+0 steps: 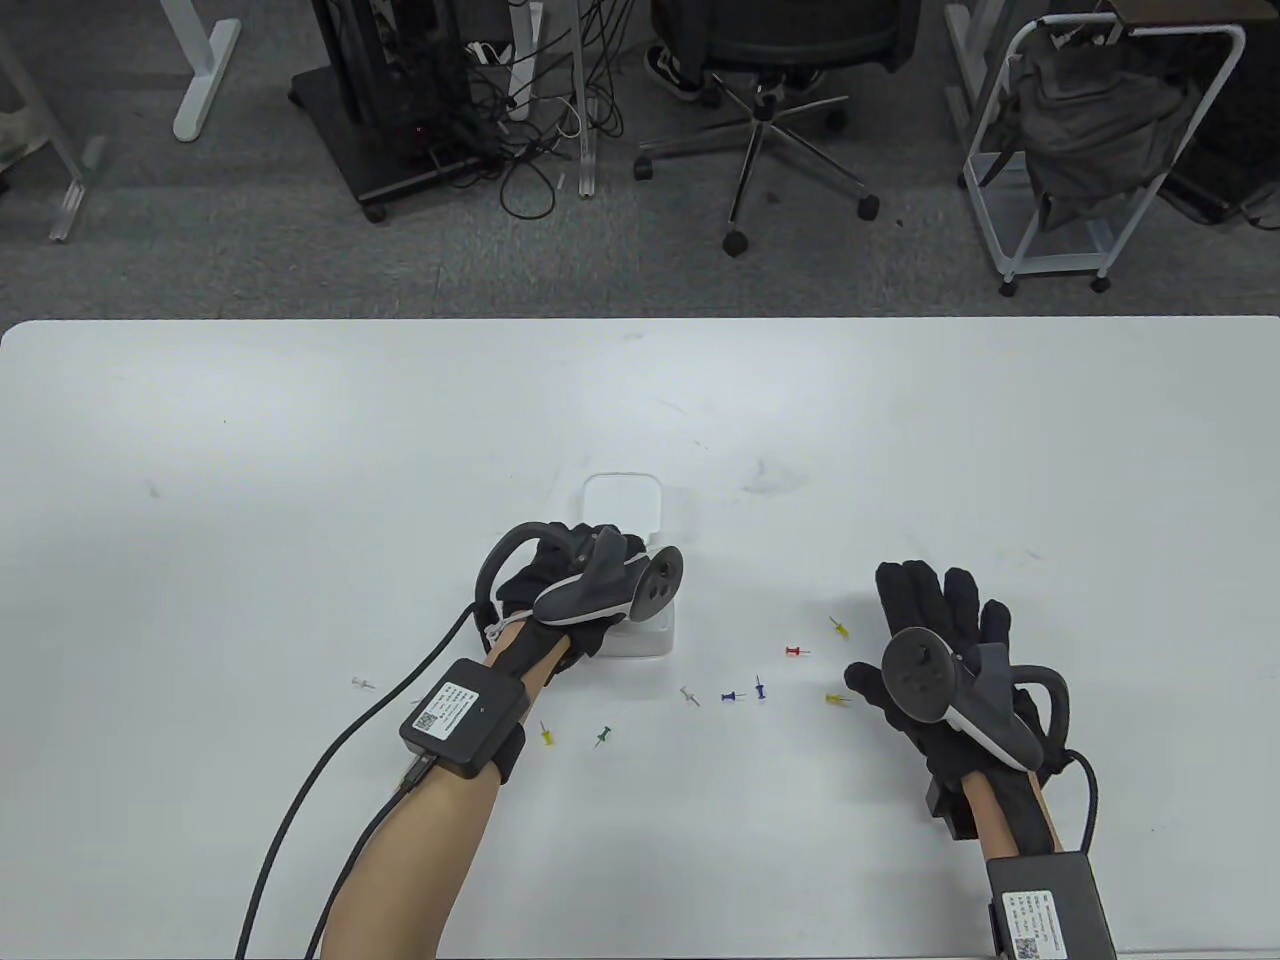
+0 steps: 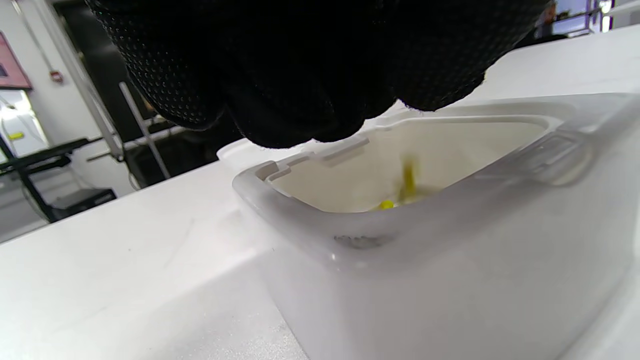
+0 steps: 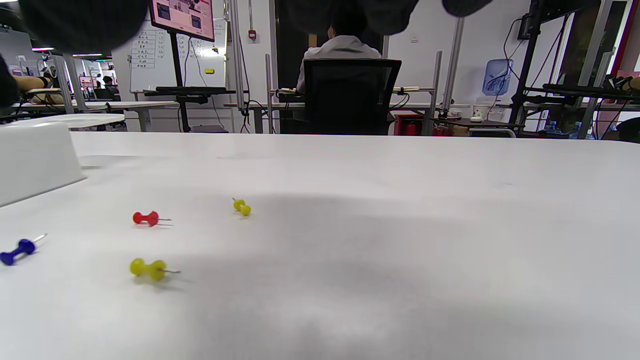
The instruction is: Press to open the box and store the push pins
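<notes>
The white box [image 1: 652, 632] stands on the table with its lid [image 1: 625, 505] flipped open to the far side. My left hand [image 1: 610, 590] hovers over the opening, its fingers [image 2: 300, 100] bunched just above the rim [image 2: 310, 210]. A blurred yellow pin [image 2: 409, 177] is inside the box, apart from the fingers. My right hand [image 1: 935, 625] lies flat on the table, fingers stretched out and empty. By it lie a red pin [image 1: 796, 652] and two yellow pins [image 1: 838, 627] [image 1: 836, 698], which also show in the right wrist view [image 3: 146, 218] [image 3: 242, 206] [image 3: 147, 268].
More pins lie in front of the box: two blue [image 1: 733, 696] [image 1: 761, 687], a grey one [image 1: 689, 694], a green one [image 1: 602, 737], a yellow one [image 1: 546, 736], and a pale one [image 1: 362, 683] far left. The left hand's cable [image 1: 330, 760] trails over the table.
</notes>
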The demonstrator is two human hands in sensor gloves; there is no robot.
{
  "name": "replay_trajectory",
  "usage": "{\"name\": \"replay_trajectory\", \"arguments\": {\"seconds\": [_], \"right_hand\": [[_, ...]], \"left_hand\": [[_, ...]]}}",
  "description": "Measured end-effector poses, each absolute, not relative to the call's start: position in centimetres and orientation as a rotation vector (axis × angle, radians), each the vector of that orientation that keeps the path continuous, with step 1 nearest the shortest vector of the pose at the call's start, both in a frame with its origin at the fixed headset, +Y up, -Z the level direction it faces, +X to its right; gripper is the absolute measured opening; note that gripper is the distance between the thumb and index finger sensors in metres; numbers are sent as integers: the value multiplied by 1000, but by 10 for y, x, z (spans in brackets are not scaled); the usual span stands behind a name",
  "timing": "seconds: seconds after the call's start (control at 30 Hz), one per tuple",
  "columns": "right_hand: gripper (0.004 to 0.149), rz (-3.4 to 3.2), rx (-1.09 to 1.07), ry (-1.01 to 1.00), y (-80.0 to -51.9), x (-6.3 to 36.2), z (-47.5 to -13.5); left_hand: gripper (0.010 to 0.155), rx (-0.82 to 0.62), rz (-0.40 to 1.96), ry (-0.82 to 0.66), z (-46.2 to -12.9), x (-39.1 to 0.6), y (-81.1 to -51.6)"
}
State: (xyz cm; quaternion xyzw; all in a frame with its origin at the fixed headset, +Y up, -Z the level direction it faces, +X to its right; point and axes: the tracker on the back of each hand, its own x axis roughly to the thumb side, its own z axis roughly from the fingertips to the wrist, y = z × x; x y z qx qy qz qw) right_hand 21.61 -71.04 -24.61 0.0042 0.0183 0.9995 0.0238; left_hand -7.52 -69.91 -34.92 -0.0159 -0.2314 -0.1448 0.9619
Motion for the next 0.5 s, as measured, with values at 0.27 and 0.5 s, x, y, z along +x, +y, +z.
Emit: {"name": "replay_trajectory", "arguments": {"seconds": [0.27, 0.5], "right_hand": [[90, 3094, 11, 61, -711, 216, -246], [90, 3092, 15, 56, -710, 216, -246]], "left_hand": [[52, -8, -287, -470, -345, -87, -693], [54, 4, -285, -442, -339, -129, -690]]}}
